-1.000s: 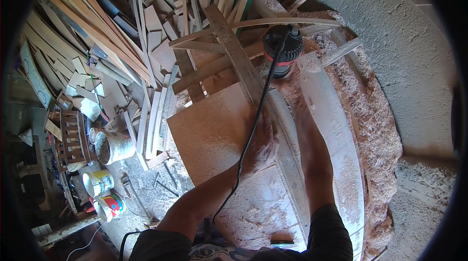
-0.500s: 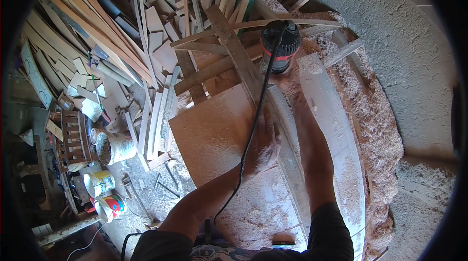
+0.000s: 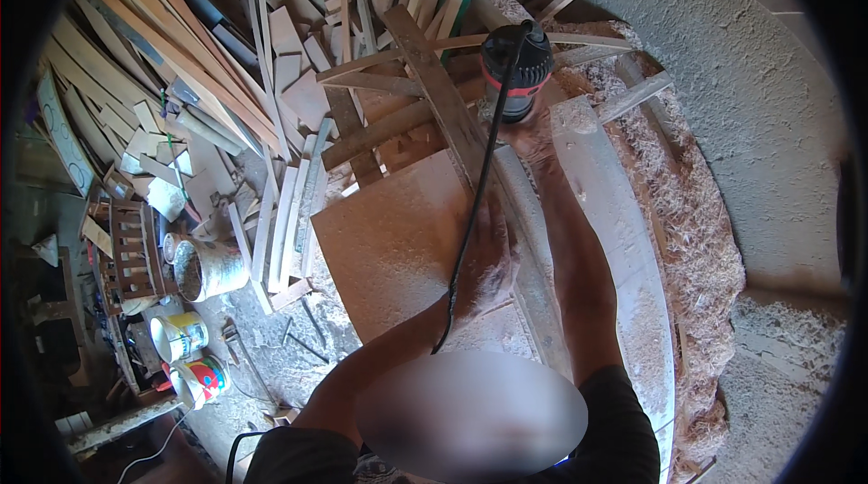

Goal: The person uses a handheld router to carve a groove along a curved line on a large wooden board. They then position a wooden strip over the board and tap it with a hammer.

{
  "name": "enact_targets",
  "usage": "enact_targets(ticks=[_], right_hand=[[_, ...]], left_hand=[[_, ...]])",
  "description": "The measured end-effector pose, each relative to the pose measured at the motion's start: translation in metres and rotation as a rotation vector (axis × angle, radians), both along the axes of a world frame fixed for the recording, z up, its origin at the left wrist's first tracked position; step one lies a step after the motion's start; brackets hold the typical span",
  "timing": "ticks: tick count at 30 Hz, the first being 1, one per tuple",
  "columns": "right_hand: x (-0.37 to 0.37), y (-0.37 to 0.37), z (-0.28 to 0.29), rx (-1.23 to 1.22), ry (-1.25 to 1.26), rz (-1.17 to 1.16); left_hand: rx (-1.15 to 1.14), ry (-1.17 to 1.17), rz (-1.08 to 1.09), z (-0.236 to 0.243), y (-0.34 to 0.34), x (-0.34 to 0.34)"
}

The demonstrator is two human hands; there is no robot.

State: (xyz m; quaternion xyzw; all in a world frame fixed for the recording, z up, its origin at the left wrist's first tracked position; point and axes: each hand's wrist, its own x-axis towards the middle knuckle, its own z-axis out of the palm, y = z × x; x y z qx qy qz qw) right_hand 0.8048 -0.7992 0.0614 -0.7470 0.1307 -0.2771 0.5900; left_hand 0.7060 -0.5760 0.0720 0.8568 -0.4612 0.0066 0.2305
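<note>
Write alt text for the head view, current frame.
A person's right hand grips a black-and-red corded power tool at the end of a curved wooden piece, while the left hand lies near the edge of a dusty board. Scrap wood and buckets crowd the left; pale shavings cover the right.

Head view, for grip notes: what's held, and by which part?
The right hand holds the power tool below its red band; whether the left hand grips anything is unclear.
</note>
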Motion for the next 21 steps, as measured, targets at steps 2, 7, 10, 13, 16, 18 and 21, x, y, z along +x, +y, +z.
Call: enact_targets(ticks=[2, 7, 10, 13, 16, 18, 21], right_hand=[[-0.004, 0.001, -0.001, 0.027, -0.017, -0.003], [-0.021, 0.007, 0.003, 0.038, -0.031, 0.02], [-0.038, 0.008, 0.002, 0.076, -0.032, 0.033], [-0.06, 0.007, -0.01, 0.127, -0.03, 0.029], [-0.083, 0.019, -0.005, 0.105, 0.016, 0.009], [-0.101, 0.023, -0.002, 0.096, 0.054, 0.003], [-0.132, 0.025, -0.001, 0.116, 0.093, 0.02]], left_hand=[[0.037, -0.127, 0.004, 0.007, -0.001, -0.003], [0.119, -0.205, -0.067, 0.014, 0.002, -0.002], [0.144, -0.24, -0.089, 0.013, 0.003, -0.002], [0.024, -0.106, -0.037, 0.001, 0.001, -0.006], [0.051, -0.083, -0.041, -0.008, 0.005, -0.001], [0.023, -0.08, -0.084, -0.011, 0.007, -0.003], [-0.095, -0.024, -0.037, -0.011, 0.003, -0.005]])
